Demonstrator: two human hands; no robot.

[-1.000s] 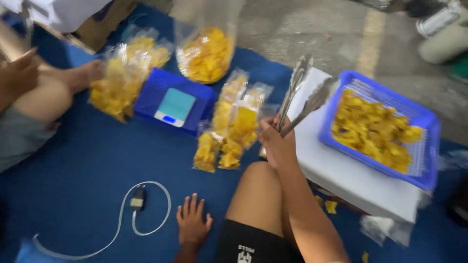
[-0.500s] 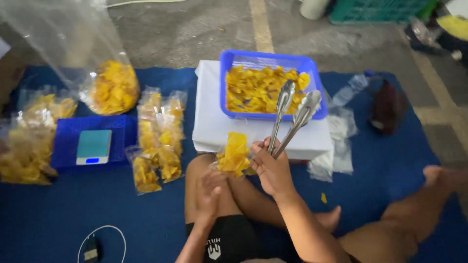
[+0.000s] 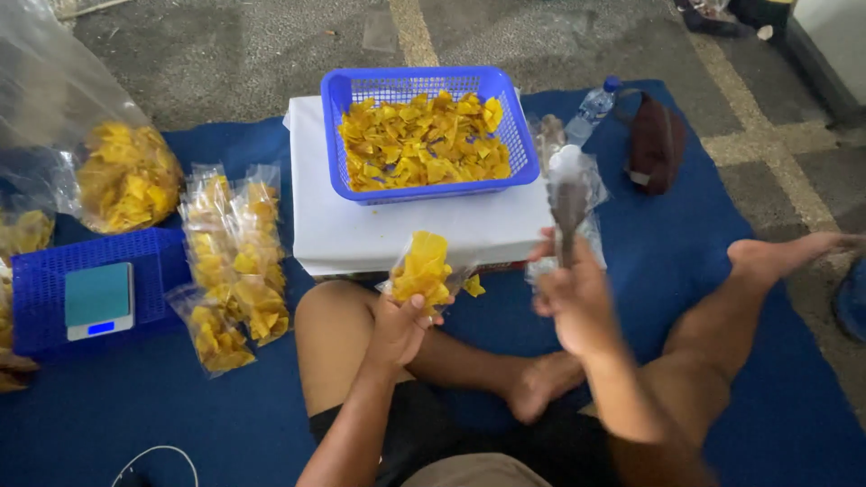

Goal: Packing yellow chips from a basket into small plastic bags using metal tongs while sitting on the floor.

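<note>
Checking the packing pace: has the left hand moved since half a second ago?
Yes. The left hand, then low on the thigh, is now up toward the white box, holding a bag of chips.

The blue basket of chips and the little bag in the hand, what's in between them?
In the head view, only the bare front of the white box top lies between the blue basket and the small chip bag held by the left hand.

chips (image 3: pixel 424 144) yellow | basket (image 3: pixel 336 90) blue (mesh-patterned) | mat (image 3: pixel 686 261) blue | box (image 3: pixel 397 230) white
</note>
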